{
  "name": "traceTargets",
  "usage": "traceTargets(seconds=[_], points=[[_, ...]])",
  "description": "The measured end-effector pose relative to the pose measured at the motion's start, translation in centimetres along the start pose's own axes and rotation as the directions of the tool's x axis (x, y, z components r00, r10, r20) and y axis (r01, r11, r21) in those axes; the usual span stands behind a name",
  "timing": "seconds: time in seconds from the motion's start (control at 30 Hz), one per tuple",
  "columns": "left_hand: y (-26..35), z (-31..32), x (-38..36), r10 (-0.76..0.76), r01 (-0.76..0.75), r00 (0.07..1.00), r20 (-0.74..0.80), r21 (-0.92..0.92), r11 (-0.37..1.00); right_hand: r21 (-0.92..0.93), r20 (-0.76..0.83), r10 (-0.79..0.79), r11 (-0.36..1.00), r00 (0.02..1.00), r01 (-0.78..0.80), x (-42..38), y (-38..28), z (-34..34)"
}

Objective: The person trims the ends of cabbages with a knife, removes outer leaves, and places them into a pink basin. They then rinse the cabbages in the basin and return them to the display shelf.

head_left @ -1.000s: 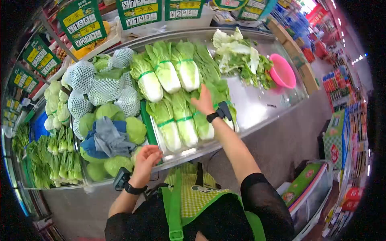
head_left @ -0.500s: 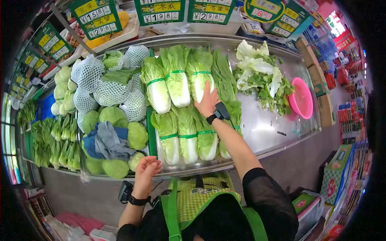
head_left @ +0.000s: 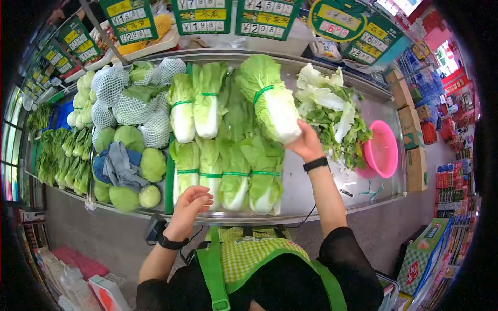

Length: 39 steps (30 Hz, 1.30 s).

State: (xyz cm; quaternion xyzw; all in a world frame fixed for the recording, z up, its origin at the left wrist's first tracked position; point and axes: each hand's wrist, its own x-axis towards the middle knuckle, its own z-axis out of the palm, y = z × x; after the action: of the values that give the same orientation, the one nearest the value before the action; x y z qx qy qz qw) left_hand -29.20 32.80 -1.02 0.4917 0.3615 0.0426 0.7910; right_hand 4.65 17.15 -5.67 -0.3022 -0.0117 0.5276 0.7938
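My right hand [head_left: 306, 142] grips the white base of a napa cabbage [head_left: 271, 101]. This cabbage is lifted and tilted, leafy end away from me, with a green band around it. Two banded napa cabbages [head_left: 206, 106] lie in the back row to its left, and loose green leaves [head_left: 236, 111] lie between. A front row of several banded napa cabbages [head_left: 236, 181] is nearer to me. My left hand [head_left: 193, 205] hovers at the front edge beside the leftmost front cabbage, its fingers loosely bent and apart, holding nothing.
On the metal counter [head_left: 332, 176] at the right are trimmed leaves [head_left: 332, 114] and a pink basin [head_left: 381, 147]. Round cabbages [head_left: 129, 137], some in foam nets [head_left: 136, 109], and a grey-blue cloth [head_left: 124, 168] lie left. Price signs [head_left: 202, 15] hang along the back.
My right hand has taken hold of the right-hand back-row napa cabbage, lifted it and moved it rightward. My left hand stays near the front edge. The view has shifted slightly.
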Motion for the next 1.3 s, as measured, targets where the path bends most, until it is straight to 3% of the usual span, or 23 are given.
traceTargets(seconds=[0.07, 0.1, 0.17, 0.23, 0.3, 0.37, 0.47, 0.53, 0.6, 0.67, 0.73, 0.83, 0.87, 0.93, 1.0, 1.07, 1.1, 1.17, 1.2, 1.27, 1.3], points=[[0.1, 2.7, 1.1, -0.036, 0.035, 0.998, 0.055, 0.025, 0.999, 0.127, 0.197, 0.06, 0.988, 0.979, -0.086, -2.4, 0.0, -1.7], [-0.1, 4.0, 2.0, -0.056, 0.053, 0.995, 0.084, 0.034, 0.998, 0.131, 0.196, 0.06, 0.988, 0.979, -0.087, -3.8, 0.3, -1.6], [0.1, 6.8, 3.5, -0.078, 0.083, 0.982, 0.17, -0.023, 0.996, 0.308, 0.141, 0.039, 0.948, 0.989, -0.081, -6.0, 1.6, -0.6], [0.2, 9.7, 5.3, -0.125, 0.135, 0.965, 0.229, -0.028, 0.99, 0.324, 0.132, 0.064, 0.94, 0.989, -0.104, -7.6, 2.4, 0.1], [0.0, 11.6, 7.6, -0.171, 0.252, 0.935, 0.31, -0.241, 0.937, 0.313, 0.136, 0.083, 0.942, 0.987, -0.122, -9.2, 3.1, 2.5], [1.4, 13.5, 8.7, 0.08, 0.193, 0.86, 0.504, -0.468, 0.862, 0.36, 0.118, 0.148, 0.915, 0.982, -0.181, -10.0, 3.5, 3.8], [2.5, 14.7, 8.4, 0.133, 0.216, 0.865, 0.483, -0.599, 0.771, 0.322, 0.062, 0.207, 0.922, 0.976, -0.216, -10.7, 3.8, 5.8], [2.0, 14.2, 8.5, 0.091, 0.221, 0.892, 0.443, -0.603, 0.767, 0.348, 0.159, 0.207, 0.903, 0.965, -0.251, -10.6, 4.3, 6.2], [2.3, 13.6, 8.3, 0.053, 0.267, 0.898, 0.437, -0.637, 0.723, 0.327, 0.152, 0.197, 0.915, 0.969, -0.237, -10.6, 4.6, 7.2], [2.2, 12.5, 8.2, 0.105, 0.319, 0.852, 0.514, -0.666, 0.674, 0.213, 0.141, 0.166, 0.958, 0.976, -0.194, -10.6, 5.5, 7.9], [1.9, 11.0, 7.1, 0.112, 0.21, 0.901, 0.419, -0.648, 0.732, 0.107, 0.188, 0.176, 0.974, 0.966, -0.198, -10.8, 6.5, 8.7], [0.2, 6.4, 5.5, 0.212, 0.118, 0.917, 0.339, -0.736, 0.667, -0.414, 0.137, 0.288, 0.886, 0.948, -0.209, -10.8, 7.8, 10.4], [-0.3, 4.6, 4.7, 0.237, 0.09, 0.919, 0.315, -0.753, 0.652, -0.411, 0.146, 0.288, 0.888, 0.946, -0.207, -10.0, 7.9, 10.2], [-1.1, 1.0, 2.8, 0.214, -0.003, 0.959, 0.185, -0.75, 0.661, -0.755, 0.044, 0.42, 0.608, 0.906, -0.245, -7.4, 8.3, 9.1], [-1.5, -2.0, 0.8, 0.177, -0.097, 0.984, 0.028, -0.747, 0.657, -0.748, 0.007, 0.361, 0.621, 0.933, -0.235, -3.8, 10.0, 7.7], [-1.9, -5.0, -1.0, 0.145, -0.17, 0.985, -0.098, -0.728, 0.664, -0.904, -0.075, 0.049, 0.417, 0.996, -0.089, 0.2, 11.9, 7.0], [-2.3, -6.2, -1.8, 0.147, -0.173, 0.984, -0.1, -0.73, 0.661, -0.906, -0.073, 0.05, 0.414, 0.996, -0.087, 2.8, 13.2, 6.4], [-3.5, -8.3, -3.5, 0.106, -0.289, 0.95, -0.294, -0.698, 0.655, -0.994, 0.036, -0.394, 0.08, 0.918, 0.073, 7.4, 16.2, 5.5], [-4.1, -9.4, -4.3, 0.11, -0.3, 0.947, -0.303, -0.706, 0.641, -0.994, 0.04, -0.393, 0.076, 0.919, 0.075, 9.1, 17.0, 6.2], [-4.9, -10.5, -5.8, 0.136, -0.363, 0.92, -0.367, -0.672, 0.645, -0.997, 0.071, -0.521, -0.068, 0.851, 0.042, 12.5, 18.6, 7.5], [-5.6, -11.2, -6.5, 0.134, -0.376, 0.914, -0.382, -0.681, 0.629, -1.0, -0.002, -0.522, -0.002, 0.853, -0.003, 14.3, 19.7, 7.8]])
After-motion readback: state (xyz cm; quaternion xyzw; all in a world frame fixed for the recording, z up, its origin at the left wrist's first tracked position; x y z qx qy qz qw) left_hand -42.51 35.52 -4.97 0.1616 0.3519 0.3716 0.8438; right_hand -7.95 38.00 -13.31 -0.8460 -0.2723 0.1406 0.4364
